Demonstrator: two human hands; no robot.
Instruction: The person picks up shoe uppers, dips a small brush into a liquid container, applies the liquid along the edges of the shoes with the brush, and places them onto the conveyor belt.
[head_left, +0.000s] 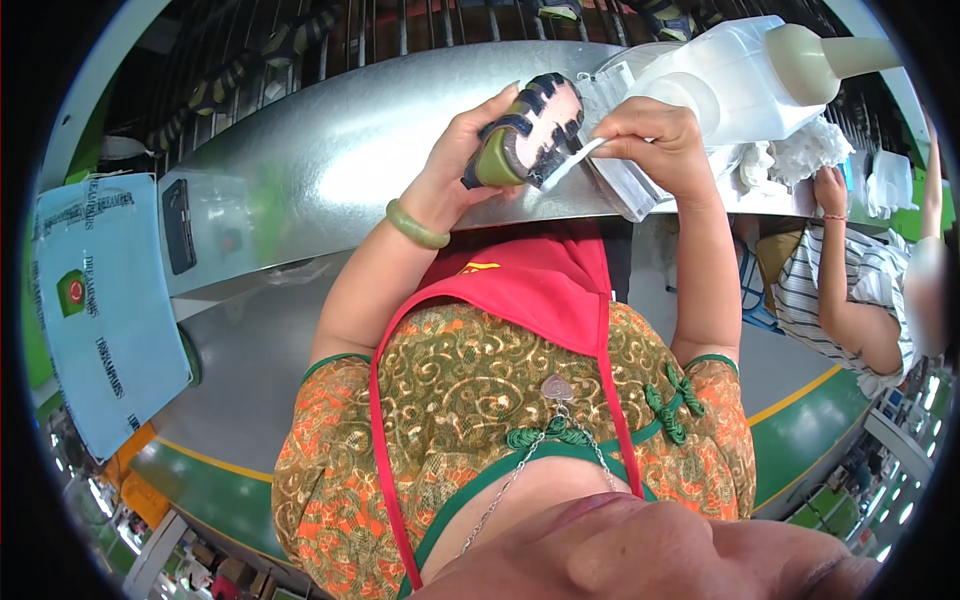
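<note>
A small shoe [498, 158], olive green with dark navy straps and a pale pink surface facing up, is gripped in my left hand [448, 165], its fingers wrapped round the side and underneath. My right hand [662, 145] pinches a thin white tool [574, 164] between thumb and fingers. The far end of this tool lies at the shoe's near edge; whether it touches is too small to tell. Both hands are above the shiny metal table [330, 150]. Just under my right hand is a grey-white flat packet or box [625, 185].
A translucent plastic bottle [745, 85] with a beige nozzle stands at the right, near crumpled white material [810, 150]. A dark phone-like object [179, 226] lies at left beside a blue board [105, 300]. Shoes [215, 85] rest on rails behind. A co-worker's arm [845, 290] is at right.
</note>
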